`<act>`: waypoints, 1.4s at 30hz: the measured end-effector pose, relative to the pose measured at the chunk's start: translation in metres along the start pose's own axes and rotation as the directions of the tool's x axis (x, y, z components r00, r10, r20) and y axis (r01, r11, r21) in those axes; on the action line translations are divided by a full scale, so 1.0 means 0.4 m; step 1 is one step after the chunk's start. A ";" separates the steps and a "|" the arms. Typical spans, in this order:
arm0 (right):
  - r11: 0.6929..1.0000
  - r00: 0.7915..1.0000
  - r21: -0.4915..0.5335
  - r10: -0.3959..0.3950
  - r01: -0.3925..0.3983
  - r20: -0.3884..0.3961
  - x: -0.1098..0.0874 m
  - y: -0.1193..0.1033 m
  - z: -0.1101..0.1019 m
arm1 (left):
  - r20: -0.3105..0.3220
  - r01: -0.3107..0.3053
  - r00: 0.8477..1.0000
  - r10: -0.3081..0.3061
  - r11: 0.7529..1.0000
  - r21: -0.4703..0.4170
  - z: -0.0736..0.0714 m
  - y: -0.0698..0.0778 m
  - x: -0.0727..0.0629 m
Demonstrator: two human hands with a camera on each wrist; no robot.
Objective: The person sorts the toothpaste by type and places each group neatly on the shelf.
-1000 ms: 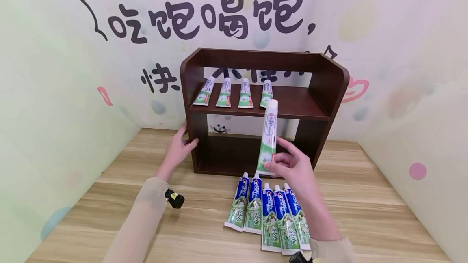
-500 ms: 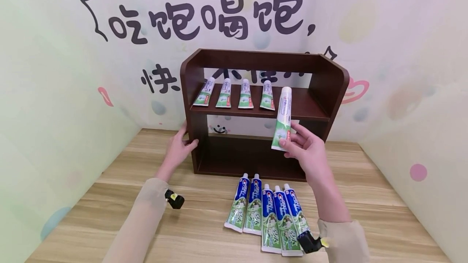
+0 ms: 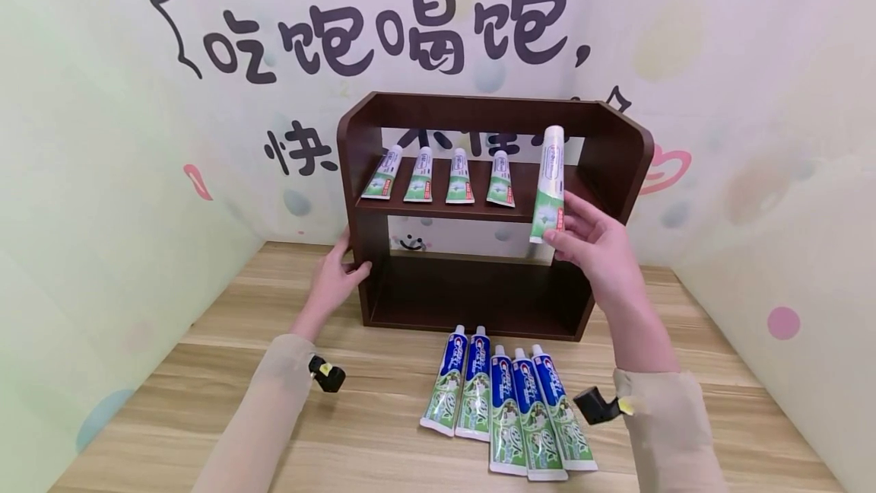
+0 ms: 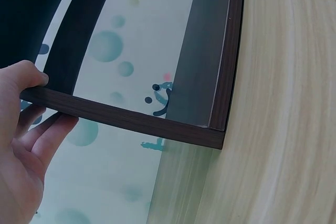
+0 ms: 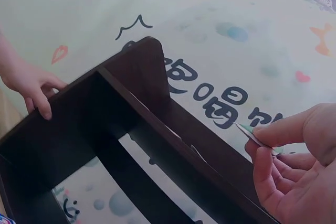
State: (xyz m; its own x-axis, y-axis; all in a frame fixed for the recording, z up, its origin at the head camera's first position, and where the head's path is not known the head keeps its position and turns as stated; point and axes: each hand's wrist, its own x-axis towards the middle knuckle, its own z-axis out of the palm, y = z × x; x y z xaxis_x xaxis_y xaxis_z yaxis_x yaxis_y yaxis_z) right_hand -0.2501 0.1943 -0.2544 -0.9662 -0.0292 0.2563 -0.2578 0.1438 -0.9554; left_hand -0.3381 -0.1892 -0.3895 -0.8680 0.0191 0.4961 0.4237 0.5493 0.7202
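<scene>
My right hand (image 3: 598,246) pinches a white and green toothpaste tube (image 3: 550,189) near its flat end, cap end up, in front of the right part of the upper shelf. In the right wrist view that tube (image 5: 252,134) shows edge-on between thumb and fingers. My left hand (image 3: 334,276) grips the left side panel of the dark brown shelf rack (image 3: 363,272), thumb on one face and fingers on the other, as the left wrist view of the panel (image 4: 126,116) shows. Several matching tubes (image 3: 460,177) lie in a row on the upper shelf, caps toward the back.
On the wooden table (image 3: 383,417) before the rack lie several blue and green Crest toothpaste tubes (image 3: 506,409), side by side. The lower compartment (image 3: 472,291) has an open back. A patterned wall covering (image 3: 274,14) with black lettering stands behind and at both sides.
My right hand has carried the white and green tube up and to the right, from above the table tubes to the upper shelf's right part. The left hand has stayed put.
</scene>
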 end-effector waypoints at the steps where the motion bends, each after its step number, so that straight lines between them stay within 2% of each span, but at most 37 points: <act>1: 1.000 1.000 0.005 -0.003 0.003 -0.009 0.010 -0.004 -0.005 | 0.000 0.002 1.000 -0.002 1.000 -0.002 0.000 0.000 0.000; 7: 0.997 0.997 0.051 -0.053 0.056 -0.055 0.074 -0.022 -0.032 | -0.001 0.004 1.000 -0.004 1.000 -0.011 0.001 -0.003 0.001; 16: 0.998 0.994 -0.045 -0.037 0.033 -0.100 0.147 -0.039 -0.052 | 0.001 -0.014 1.000 0.014 1.000 0.002 0.001 -0.008 0.005; 18: 0.994 0.994 -0.105 -0.037 0.027 -0.101 0.160 -0.038 -0.052 | 0.005 -0.014 1.000 0.014 1.000 -0.004 0.001 -0.009 0.005; 28: 0.972 0.998 -0.235 -0.001 -0.016 -0.070 0.213 -0.002 -0.058 | 0.001 -0.008 1.000 0.008 1.000 -0.016 0.001 -0.008 0.006; 36: 0.960 0.999 -0.277 -0.040 0.046 0.028 0.226 0.008 -0.079 | 0.007 -0.006 1.000 0.007 1.000 -0.024 0.002 -0.004 0.005; 42: 0.931 0.996 -0.366 0.033 -0.002 0.079 0.226 0.000 -0.095 | 0.007 0.001 1.000 -0.001 1.000 -0.020 -0.001 0.001 0.003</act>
State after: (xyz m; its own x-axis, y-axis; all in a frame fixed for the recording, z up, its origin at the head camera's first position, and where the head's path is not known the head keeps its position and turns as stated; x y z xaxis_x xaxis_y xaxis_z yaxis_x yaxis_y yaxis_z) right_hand -0.3373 0.2294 -0.2255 -0.9718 -0.1030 0.2122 -0.2351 0.4958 -0.8360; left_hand -0.3388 -0.1892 -0.3887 -0.8703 0.0248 0.4919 0.4279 0.5325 0.7303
